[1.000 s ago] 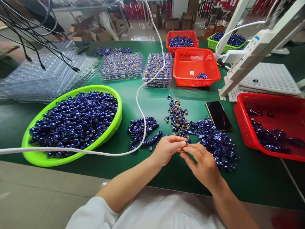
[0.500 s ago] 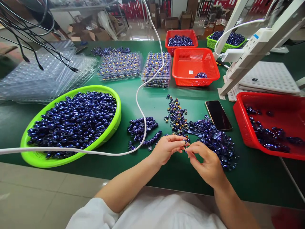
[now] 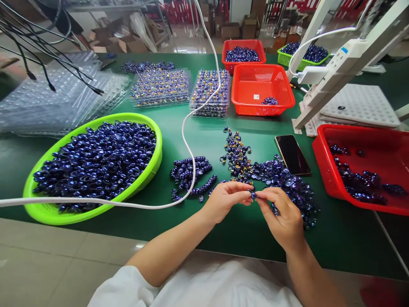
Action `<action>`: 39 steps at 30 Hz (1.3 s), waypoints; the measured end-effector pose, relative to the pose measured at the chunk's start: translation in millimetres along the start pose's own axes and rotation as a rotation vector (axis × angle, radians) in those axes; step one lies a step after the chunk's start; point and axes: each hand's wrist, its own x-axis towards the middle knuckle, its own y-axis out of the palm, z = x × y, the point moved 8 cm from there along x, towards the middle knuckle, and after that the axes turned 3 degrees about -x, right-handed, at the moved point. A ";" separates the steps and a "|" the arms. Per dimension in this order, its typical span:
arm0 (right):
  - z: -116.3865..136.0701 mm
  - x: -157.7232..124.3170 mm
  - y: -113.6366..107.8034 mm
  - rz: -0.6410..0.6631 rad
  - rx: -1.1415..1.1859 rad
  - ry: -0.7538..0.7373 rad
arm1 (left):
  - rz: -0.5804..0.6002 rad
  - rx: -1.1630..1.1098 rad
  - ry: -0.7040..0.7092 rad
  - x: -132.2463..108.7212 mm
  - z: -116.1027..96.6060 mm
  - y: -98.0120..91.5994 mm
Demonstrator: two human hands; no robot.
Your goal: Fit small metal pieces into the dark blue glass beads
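Note:
Close in front of my body, my left hand [image 3: 228, 198] pinches a small shiny dark-blue ring-like piece [image 3: 253, 195] between thumb and fingers. From the other side, the thumb and fingertips of my right hand [image 3: 283, 211] close on the same piece. Fingertips cover part of it, so its exact shape is hard to make out. Just beyond the hands spreads a pile of glossy blue domed pieces [image 3: 295, 192]. It runs into a strip of blue pieces with gold-coloured bits [image 3: 237, 153]. Left of my left hand lie stacked rows of blue rings [image 3: 191, 170].
A green basket [image 3: 156, 160] heaped with blue rings stands left. A white cable [image 3: 183, 128] crosses the table. Filled clear trays [image 3: 209, 94], a red basket [image 3: 238, 108] and a phone [image 3: 293, 154] lie beyond. A red bin [image 3: 329, 179] and a metal post [image 3: 332, 76] are right.
My right hand has shifted slightly right and up, its fingertips now meeting the left hand's on the piece. The blue piece shows more clearly between them.

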 end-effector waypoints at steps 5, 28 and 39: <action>13.1 -2.0 -2.2 -0.008 -0.050 -0.155 | 0.024 0.070 0.049 -0.9 -4.7 2.2; 16.7 -1.3 -4.1 -0.055 -0.063 -0.201 | 0.057 0.438 0.296 -12.1 -16.8 9.2; 15.8 -2.4 0.7 -0.058 -0.142 -0.203 | 0.102 0.676 0.508 -18.9 -33.2 22.0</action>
